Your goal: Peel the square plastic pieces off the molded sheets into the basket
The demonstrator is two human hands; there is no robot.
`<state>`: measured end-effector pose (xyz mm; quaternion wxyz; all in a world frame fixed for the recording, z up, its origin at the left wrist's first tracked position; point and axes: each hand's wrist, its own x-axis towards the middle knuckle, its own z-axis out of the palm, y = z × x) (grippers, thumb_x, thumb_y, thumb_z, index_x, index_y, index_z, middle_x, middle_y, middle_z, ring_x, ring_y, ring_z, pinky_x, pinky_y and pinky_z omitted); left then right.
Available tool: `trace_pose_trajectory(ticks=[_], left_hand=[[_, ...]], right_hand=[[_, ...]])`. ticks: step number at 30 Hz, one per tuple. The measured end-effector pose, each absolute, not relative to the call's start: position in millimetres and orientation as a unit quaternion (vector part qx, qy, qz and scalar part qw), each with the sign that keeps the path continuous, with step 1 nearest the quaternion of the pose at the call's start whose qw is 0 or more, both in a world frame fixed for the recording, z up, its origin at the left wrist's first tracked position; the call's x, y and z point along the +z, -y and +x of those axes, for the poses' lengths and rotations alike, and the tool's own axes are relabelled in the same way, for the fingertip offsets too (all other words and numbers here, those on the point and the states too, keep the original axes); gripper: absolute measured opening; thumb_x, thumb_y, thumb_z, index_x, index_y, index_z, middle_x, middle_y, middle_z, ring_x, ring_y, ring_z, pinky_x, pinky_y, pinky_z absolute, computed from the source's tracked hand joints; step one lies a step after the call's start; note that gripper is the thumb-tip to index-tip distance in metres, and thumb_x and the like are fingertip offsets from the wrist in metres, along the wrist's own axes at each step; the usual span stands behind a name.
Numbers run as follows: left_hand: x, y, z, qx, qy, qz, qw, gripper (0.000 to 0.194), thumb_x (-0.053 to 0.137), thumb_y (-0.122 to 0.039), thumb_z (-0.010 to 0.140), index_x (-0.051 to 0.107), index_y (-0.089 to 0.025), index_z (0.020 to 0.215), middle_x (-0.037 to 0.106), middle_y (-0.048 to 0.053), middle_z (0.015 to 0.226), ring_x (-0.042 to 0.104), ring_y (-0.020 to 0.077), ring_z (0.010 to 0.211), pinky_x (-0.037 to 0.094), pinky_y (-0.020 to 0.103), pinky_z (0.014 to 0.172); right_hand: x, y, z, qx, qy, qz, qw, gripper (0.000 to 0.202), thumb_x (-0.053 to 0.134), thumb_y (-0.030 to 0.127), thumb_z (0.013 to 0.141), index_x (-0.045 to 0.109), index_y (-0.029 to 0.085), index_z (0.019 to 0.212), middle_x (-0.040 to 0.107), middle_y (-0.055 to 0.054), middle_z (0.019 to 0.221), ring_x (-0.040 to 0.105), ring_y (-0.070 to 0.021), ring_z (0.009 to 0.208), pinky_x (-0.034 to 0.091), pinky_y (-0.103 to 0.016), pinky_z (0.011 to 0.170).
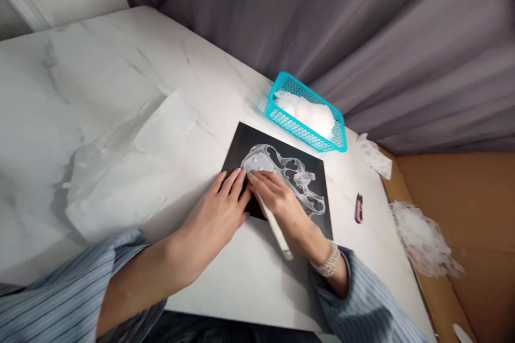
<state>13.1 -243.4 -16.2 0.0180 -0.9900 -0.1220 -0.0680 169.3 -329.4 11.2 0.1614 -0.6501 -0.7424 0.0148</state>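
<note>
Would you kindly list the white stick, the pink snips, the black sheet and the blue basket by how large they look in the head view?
1. Black sheet
2. Blue basket
3. White stick, partly hidden by the hand
4. Pink snips

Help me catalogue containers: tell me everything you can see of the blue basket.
The blue basket, apparently plastic, is oblong with rounded corners, a smooth rim and holed walls. It stands upright on the table beyond the black sheet, holding a bunched white heap. Neither the left hand nor the right hand touches it.
</note>
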Motion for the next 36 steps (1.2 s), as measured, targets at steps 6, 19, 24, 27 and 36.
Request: trace_pose_trajectory(ticks=[6,19,24,27,36], left_hand=[[-22,243,15,-0.084,0.128,-0.988,0.036,0.059,0.062,-0.034,0.089,0.051,-0.006,0.141,0.046,0.024,0.147,0.044,0.0358,0.137,0.034,0.051,0.113],[-7,242,22,-0.071,0.133,-0.989,0.001,0.05,0.062,-0.033,0.09,0.058,-0.007,0.134,0.052,0.026,0.142,0.048,0.0373,0.134,0.036,0.052,0.11],[48,229,37,-0.078,0.138,-0.938,-0.307,0.042,0.031,-0.027,0.102,0.068,-0.009,0.108,0.066,0.023,0.12,0.056,0.0355,0.122,0.043,0.054,0.099],[63,219,55,-0.042,0.16,-0.797,-0.581,0.071,0.005,-0.046,0.102,0.066,-0.01,0.111,0.073,0.017,0.1,0.069,0.0244,0.095,0.054,0.04,0.082],[23,207,68,0.023,0.233,-0.478,-0.847,0.037,0.078,-0.038,0.072,0.069,-0.013,0.096,0.074,0.009,0.088,0.07,0.0187,0.077,0.055,0.03,0.071]], right_hand=[[7,323,178,0.122,0.644,-0.696,0.295,0.027,0.049,0.02,0.097,0.068,0.02,0.115,0.073,-0.011,0.11,0.068,-0.0239,0.101,0.059,-0.04,0.089],[41,432,314,0.164,0.296,-0.752,0.566,0.018,0.059,0.039,0.091,0.071,0.025,0.093,0.076,-0.009,0.096,0.074,-0.0264,0.095,0.062,-0.041,0.085],[60,401,241,0.21,0.282,-0.681,0.643,0.021,0.059,0.038,0.093,0.071,0.027,0.106,0.075,-0.005,0.109,0.071,-0.0234,0.103,0.057,-0.045,0.094],[83,389,203,0.211,0.379,-0.685,0.585,0.023,0.058,0.041,0.094,0.072,0.027,0.106,0.073,-0.006,0.113,0.07,-0.0255,0.105,0.056,-0.045,0.094],[77,365,211,0.215,0.454,-0.749,0.432,0.03,0.053,0.046,0.095,0.051,0.022,0.077,0.073,-0.006,0.091,0.064,-0.0183,0.078,0.049,-0.032,0.068]])
